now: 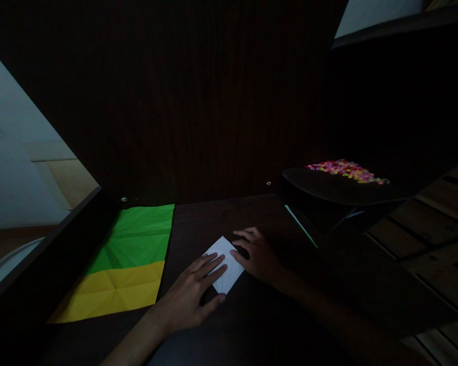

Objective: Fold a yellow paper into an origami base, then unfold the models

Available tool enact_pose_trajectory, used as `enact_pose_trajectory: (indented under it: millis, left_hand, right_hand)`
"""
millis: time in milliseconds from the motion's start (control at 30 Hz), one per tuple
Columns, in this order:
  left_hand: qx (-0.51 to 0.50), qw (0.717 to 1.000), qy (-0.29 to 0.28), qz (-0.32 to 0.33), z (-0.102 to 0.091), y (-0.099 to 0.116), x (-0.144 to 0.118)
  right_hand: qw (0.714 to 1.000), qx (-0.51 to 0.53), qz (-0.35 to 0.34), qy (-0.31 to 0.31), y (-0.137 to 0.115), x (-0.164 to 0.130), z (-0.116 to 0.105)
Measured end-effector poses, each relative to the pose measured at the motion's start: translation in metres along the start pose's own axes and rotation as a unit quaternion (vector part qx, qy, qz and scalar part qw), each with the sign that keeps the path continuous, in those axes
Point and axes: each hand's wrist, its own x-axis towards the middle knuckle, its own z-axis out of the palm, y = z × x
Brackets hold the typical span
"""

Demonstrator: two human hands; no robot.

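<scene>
A folded white paper square (234, 270) with crease lines lies on the dark wooden surface, one corner pointing away from me. My left hand (194, 295) rests flat across its left side, fingers spread and thumb at the near corner. At the paper's right edge is my right hand (257, 256), its fingers apart and the thumb touching the sheet. Left of the hands lie a creased green paper (141, 236) and a creased yellow paper (118, 292), their edges meeting or overlapping.
A tall dark wooden panel (194, 101) rises behind the work surface, and a low ledge (41, 254) borders the left. On a rounded shelf (309, 183) at right sits a pile of small colourful pieces (347, 170). A thin pale green strip (301, 226) lies below it.
</scene>
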Motion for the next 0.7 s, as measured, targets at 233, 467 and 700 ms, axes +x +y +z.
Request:
enact_pose_trajectory:
  millis: [233,467,700]
  left_hand:
    - [-0.01,1.0,0.014,0.007,0.002,-0.001,-0.001]
    - [0.002,1.0,0.007,0.001,0.003,-0.002,-0.003]
    - [0.03,0.999,-0.011,-0.012,0.0,0.002,-0.004]
  right_hand:
    - [0.997,0.072,0.024,-0.011,-0.001,0.0,0.001]
    - [0.987,0.147,0.06,-0.007,-0.005,0.002,-0.002]
    - [0.963,0.243,0.118,-0.021,-0.011,0.004,-0.004]
